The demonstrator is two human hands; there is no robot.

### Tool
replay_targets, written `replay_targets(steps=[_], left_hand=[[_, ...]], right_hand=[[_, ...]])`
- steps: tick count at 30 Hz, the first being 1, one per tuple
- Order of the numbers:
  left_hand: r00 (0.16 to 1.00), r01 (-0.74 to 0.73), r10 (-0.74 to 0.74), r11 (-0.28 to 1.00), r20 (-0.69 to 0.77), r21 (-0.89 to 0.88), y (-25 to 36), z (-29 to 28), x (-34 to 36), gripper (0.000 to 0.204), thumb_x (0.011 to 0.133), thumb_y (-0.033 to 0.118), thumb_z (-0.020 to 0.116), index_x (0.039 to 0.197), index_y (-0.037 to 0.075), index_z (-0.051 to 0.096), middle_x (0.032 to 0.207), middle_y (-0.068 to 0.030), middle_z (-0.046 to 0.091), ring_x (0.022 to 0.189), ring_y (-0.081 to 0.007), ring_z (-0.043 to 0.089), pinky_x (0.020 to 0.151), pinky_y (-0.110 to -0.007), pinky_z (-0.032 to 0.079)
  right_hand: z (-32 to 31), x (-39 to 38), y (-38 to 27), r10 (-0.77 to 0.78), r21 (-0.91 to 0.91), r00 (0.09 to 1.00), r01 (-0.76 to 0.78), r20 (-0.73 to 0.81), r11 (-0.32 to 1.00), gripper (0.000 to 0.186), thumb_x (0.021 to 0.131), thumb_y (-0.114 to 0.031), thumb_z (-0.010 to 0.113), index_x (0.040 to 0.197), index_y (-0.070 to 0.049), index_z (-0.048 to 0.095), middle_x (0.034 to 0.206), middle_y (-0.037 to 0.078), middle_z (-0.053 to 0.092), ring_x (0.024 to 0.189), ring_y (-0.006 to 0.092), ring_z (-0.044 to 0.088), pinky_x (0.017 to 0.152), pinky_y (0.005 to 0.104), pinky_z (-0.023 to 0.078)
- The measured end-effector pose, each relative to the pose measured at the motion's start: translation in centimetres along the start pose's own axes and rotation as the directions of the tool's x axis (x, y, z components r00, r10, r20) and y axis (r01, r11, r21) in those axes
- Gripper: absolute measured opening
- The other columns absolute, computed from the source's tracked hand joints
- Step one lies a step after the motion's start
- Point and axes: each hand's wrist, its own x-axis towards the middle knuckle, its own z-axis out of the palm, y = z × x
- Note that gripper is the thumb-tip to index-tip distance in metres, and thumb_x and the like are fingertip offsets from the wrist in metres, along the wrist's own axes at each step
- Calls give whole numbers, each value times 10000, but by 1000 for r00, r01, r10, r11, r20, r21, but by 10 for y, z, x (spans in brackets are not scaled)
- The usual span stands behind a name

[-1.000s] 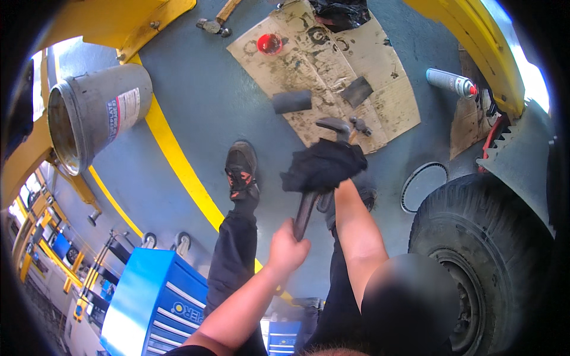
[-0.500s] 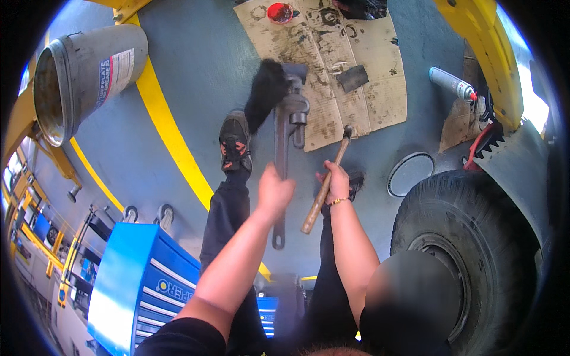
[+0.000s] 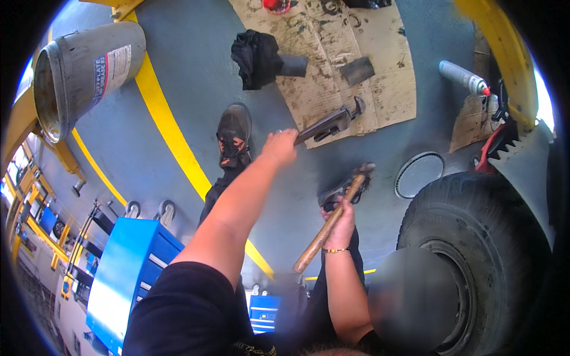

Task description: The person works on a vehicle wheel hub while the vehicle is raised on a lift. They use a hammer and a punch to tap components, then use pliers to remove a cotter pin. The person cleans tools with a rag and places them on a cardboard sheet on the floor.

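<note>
My left hand (image 3: 280, 147) is closed round the handle of a big steel pipe wrench (image 3: 332, 122). The wrench slants up to the right, its jaw end above the near edge of the stained cardboard (image 3: 389, 95). Closer to me, my right hand (image 3: 341, 222) grips the wooden handle of a hammer (image 3: 320, 240). The hammer's head points away from me, in front of my right shoe (image 3: 333, 194), and its handle end points down left. Between the two tools there is a gap.
Beyond my left shoe (image 3: 234, 133) lies a black cloth (image 3: 255, 59). Dark flat pieces (image 3: 357, 71) and a red container (image 3: 276, 5) rest on the cardboard. Right: a spray can (image 3: 463, 77), round lid (image 3: 419, 175) and large tyre (image 3: 475, 207). Left: a grey bucket (image 3: 89, 71) and blue tool cabinet (image 3: 127, 267).
The pipe wrench has swung from pointing straight away to slanting right, and my left hand has moved farther out. My right hand has drawn the hammer nearer to me.
</note>
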Motion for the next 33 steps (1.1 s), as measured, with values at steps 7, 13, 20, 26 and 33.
replay_targets(steps=[7,13,20,26,33], left_hand=[[365,143,-575,812,-732,-566,-55,-94,94,827,861,232,720,1519,-37,296,1401,-288,515,1324,-415,491,1133,-455,375],[456,-219,-108,949,-884,-229,44,-125,84,344,850,216,655,1138,34,706,1150,-195,703,1058,-362,678,951,-420,522],[891,40,-125,979,-436,-198,101,-77,66,580,852,285,724,1325,4,542,1316,-190,631,1224,-350,608,1039,-437,462],[924,376,-344,899,-167,224,13,75,40,533,813,238,722,1297,82,560,1355,-149,584,1212,-356,607,1038,-568,426],[986,169,-164,960,41,-222,12,62,11,453,788,196,720,1211,92,596,1067,-137,687,952,-316,692,819,-501,540]], right_hand=[[-1,-5,-38,-35,209,996,18,80,978,385,977,-339,591,1275,-97,584,1048,-4,551,731,107,557,853,343,510],[7,10,-31,59,286,995,-78,78,955,296,985,-339,627,1194,-130,615,1067,-8,569,750,96,574,856,365,516],[-1,17,-33,13,475,911,-227,412,850,292,1002,-412,597,1217,-214,602,1120,17,607,840,132,604,971,465,452],[-13,29,-52,-63,486,801,-296,595,822,380,998,-415,598,1294,-182,551,1189,66,573,953,185,608,987,499,475],[-6,26,-49,-80,504,770,-330,633,798,339,1018,-424,558,1273,-202,569,1152,55,615,900,170,609,963,472,465]])
